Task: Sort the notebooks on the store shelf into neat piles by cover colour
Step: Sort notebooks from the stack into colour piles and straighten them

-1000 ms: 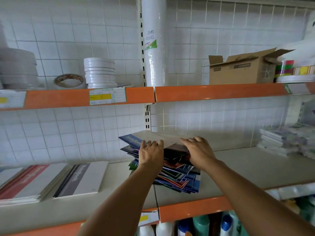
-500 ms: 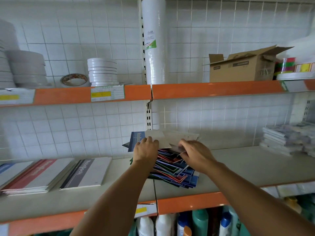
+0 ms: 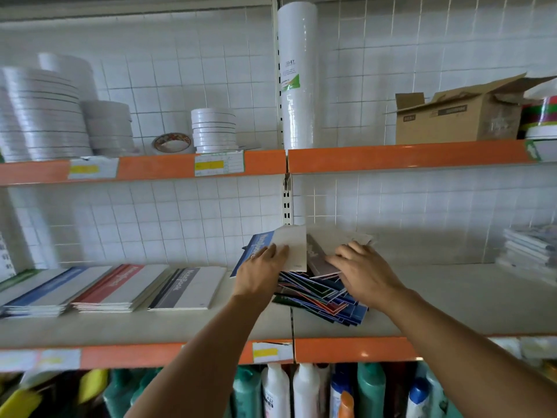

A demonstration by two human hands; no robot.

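Left hand point(image 3: 265, 268) is lifting a blue-spined notebook point(image 3: 272, 251) off the jumbled multicoloured notebook heap point(image 3: 325, 297) — right hand point(image 3: 360, 271) is apparently pinching a grey-brown one point(image 3: 319, 260) for sorting.

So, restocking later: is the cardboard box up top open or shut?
Open: the cardboard box has its top flaps raised. Contents cannot be seen.
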